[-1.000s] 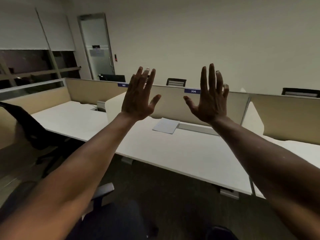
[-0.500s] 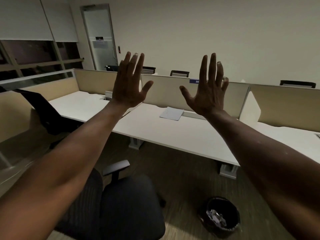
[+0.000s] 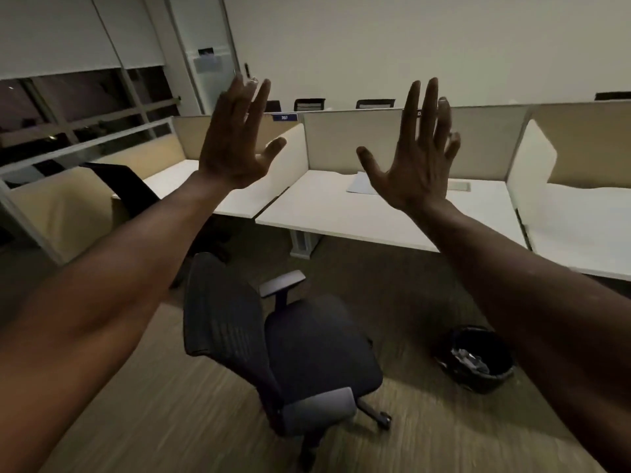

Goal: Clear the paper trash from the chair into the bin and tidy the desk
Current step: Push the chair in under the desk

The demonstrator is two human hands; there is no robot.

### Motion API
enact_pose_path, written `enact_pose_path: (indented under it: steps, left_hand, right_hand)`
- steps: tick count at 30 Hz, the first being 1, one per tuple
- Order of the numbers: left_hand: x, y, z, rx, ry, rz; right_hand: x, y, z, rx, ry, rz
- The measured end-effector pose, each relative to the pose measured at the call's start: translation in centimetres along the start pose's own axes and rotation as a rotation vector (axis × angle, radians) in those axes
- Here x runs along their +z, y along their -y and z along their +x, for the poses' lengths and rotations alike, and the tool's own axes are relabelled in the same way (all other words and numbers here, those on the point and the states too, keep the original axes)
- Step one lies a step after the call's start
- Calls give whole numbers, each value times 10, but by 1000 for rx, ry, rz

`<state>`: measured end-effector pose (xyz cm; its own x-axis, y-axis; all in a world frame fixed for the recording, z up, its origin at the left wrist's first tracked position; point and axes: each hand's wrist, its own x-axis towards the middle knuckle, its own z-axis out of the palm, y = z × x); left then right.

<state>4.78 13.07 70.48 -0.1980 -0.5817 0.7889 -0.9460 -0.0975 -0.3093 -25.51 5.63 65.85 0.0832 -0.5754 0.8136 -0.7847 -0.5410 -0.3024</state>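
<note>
My left hand (image 3: 235,141) and my right hand (image 3: 418,158) are raised in front of me, fingers spread, holding nothing. Below them stands a dark office chair (image 3: 307,343) with a bare seat, turned toward the desk. A black round bin (image 3: 478,361) sits on the floor to the chair's right with crumpled paper (image 3: 469,358) inside. The white desk (image 3: 341,213) carries a flat sheet of paper (image 3: 358,183) near the partition, partly hidden by my right thumb.
Beige partitions (image 3: 351,141) back the desks. A second dark chair (image 3: 129,186) stands at the left desk. More chair backs (image 3: 309,104) show behind the partitions. A glass door (image 3: 208,52) and dark windows are at the far left. Carpet floor surrounds the chair.
The view has pulled back and tilted down, so the whole chair and the bin now show. Both hands stay raised and spread.
</note>
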Motion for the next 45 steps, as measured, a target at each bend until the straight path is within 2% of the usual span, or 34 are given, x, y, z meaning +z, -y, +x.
enact_pose_path:
  steps: [5,11,18,25,31,34,37,39,45]
  left_hand:
    - [-22,37,-63,84,150,-1]
    - [-14,85,-122,67,254,-55]
    - [53,159,-194,49,411,-164]
    - [135,231,-265,92,541,-283]
    - [195,244,-314,225,748,-340]
    - [219,241,-338,318,869,-354]
    - [238,241,-359,427,979,-348]
    - [250,242,-366,482,1014,-350]
    - [284,248,-363,447,1074,-435]
  right_hand:
    - [17,67,-60,79,83,73]
    - [56,150,-105,135,188,144]
    - [157,254,-177,237,296,199]
    - [260,348,-240,458,526,211]
    - [307,386,-289,608,744,105]
    - [317,389,-319,645,976,16]
    - [320,388,-342,604,1198,-105]
    - [324,385,-342,552,1224,-134]
    - [328,361,-325,468,1214,-99]
